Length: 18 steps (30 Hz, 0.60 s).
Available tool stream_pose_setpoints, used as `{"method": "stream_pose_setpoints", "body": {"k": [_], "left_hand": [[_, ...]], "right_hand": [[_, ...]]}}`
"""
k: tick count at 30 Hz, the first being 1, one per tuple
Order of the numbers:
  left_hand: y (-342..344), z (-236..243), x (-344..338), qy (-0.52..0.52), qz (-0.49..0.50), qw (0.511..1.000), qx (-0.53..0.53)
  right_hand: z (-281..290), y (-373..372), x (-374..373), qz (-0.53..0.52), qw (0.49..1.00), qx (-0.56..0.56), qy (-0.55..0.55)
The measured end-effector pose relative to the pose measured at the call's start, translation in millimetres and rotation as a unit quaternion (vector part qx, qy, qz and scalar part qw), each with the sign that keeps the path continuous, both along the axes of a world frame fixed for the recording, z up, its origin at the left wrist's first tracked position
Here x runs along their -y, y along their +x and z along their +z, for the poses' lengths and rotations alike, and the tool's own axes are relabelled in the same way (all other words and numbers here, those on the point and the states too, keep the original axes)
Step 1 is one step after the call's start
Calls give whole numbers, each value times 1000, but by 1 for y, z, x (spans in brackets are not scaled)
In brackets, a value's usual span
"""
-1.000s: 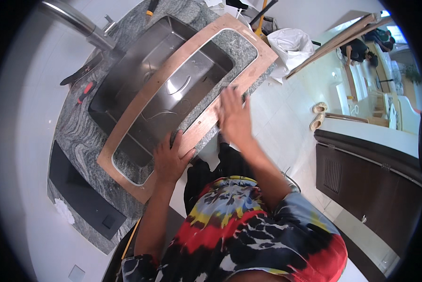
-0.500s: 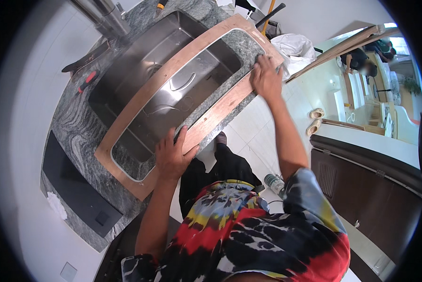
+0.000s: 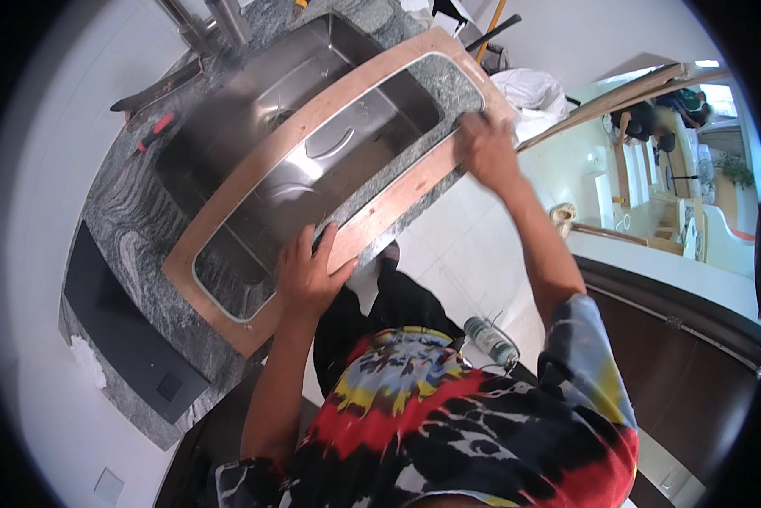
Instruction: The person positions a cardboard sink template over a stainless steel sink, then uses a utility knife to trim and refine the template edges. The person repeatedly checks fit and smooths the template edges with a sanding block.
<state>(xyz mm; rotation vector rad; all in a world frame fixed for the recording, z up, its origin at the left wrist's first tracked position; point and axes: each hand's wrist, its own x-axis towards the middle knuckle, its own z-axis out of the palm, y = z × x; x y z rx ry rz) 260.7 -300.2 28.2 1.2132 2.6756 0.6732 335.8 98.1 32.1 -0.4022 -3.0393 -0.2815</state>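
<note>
A flat wooden frame (image 3: 389, 206) with a large cut-out, its inner edge lined in white, lies over a steel sink (image 3: 321, 196) set in a grey stone countertop (image 3: 130, 190). My left hand (image 3: 310, 273) grips the frame's near strip, its fingertips at the inner edge and thumb by the outer edge. At the right end of that strip, my right hand (image 3: 489, 151) touches the frame. Motion blurs its fingers, and whether anything is under them does not show.
A red-and-black handled tool (image 3: 156, 133) lies left of the sink, below a faucet (image 3: 228, 21). Along the counter's left side is a black panel (image 3: 135, 330). A white bag (image 3: 528, 97) sits beyond the frame. On the floor lies a grey-green cylinder (image 3: 490, 340). Other people work far right.
My right hand has blurred and shifted slightly along the frame's right end. My left hand keeps its place on the frame. The whole view has tilted a little.
</note>
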Motion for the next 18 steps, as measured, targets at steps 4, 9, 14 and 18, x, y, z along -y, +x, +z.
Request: {"method": "stream_pose_setpoints", "body": {"k": [4, 9, 14, 18], "left_hand": [[2, -3, 0, 8, 12, 1000, 6], [-1, 1, -9, 2, -1, 1000, -22], [-2, -13, 5, 43, 3, 999, -24], [1, -26, 12, 100, 1, 995, -13]], "right_hand": [[23, -6, 11, 12, 998, 49, -23], [19, 12, -17, 87, 996, 36, -6], [36, -17, -16, 9, 977, 101, -186], [32, -5, -64, 69, 956, 87, -271]]}}
